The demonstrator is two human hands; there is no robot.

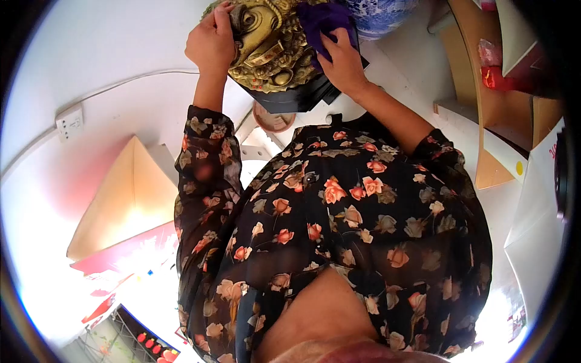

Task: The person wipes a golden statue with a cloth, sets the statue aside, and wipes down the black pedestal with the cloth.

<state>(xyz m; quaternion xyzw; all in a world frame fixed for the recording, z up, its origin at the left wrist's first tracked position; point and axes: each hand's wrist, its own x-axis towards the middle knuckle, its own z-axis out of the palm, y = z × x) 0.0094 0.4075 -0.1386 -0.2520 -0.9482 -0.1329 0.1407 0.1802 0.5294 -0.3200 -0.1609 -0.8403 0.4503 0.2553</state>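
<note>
A gold-coloured ornate statue [275, 57], apparently a toad with beads and coins, stands on a black base [281, 100] at the top of the head view. My left hand [209, 45] is closed at the statue's left edge. Its fingers are curled, and whatever they hold, if anything, is hidden. A bunched purple cloth [321, 24] is gripped in my right hand [345, 66] and lies against the statue's right side. The top of the statue is cut off by the frame edge.
Behind the statue at the right stands a blue-and-white porcelain vessel [378, 15]. Open cardboard boxes [463, 66] are on the right; another box [127, 199] is at left. A cable runs along the wall to a socket [70, 123]. A round brownish dish [273, 118] sits below the base.
</note>
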